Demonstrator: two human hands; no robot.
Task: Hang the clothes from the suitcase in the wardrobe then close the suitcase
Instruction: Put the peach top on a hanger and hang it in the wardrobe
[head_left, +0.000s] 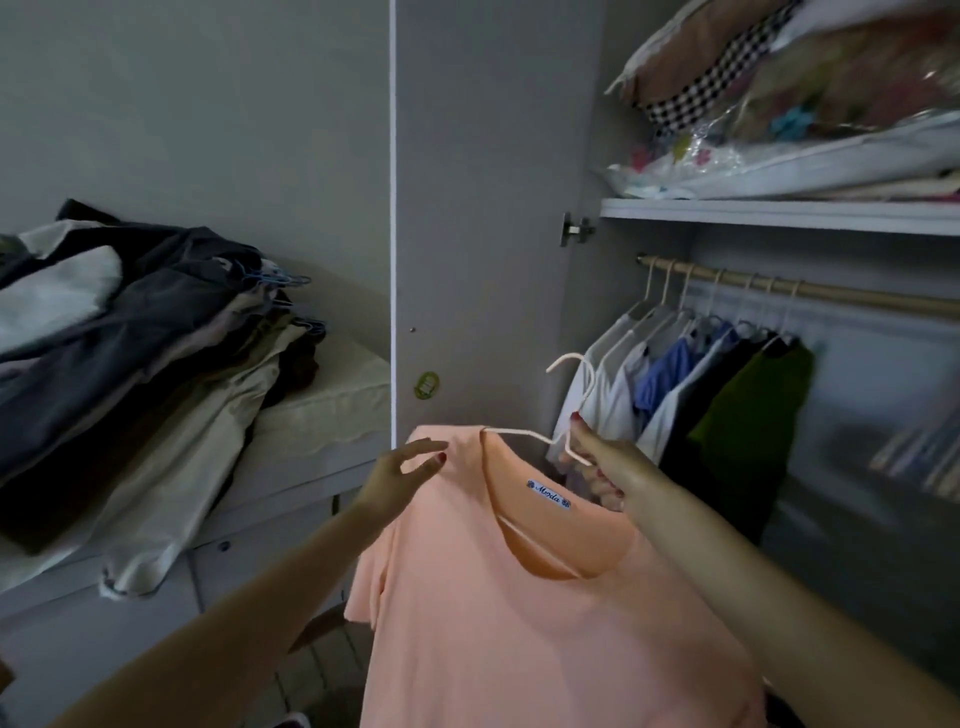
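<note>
Peach shirt (519, 623) on white hanger (566, 405) in right hand's (608, 462) grip, loose-fingered left hand (405, 473) touching its shoulder

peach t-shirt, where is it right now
In the head view the peach t-shirt hangs low at centre on a white hanger, gripped by the right hand, in front of the open wardrobe, below and left of the rail.

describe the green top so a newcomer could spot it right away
Look inside the open wardrobe, under the shelf, where a wooden rail carries a row of hung clothes. The green top hangs last in that row, on the right. Its neighbours are white, blue and black; it is the only green one.
</note>
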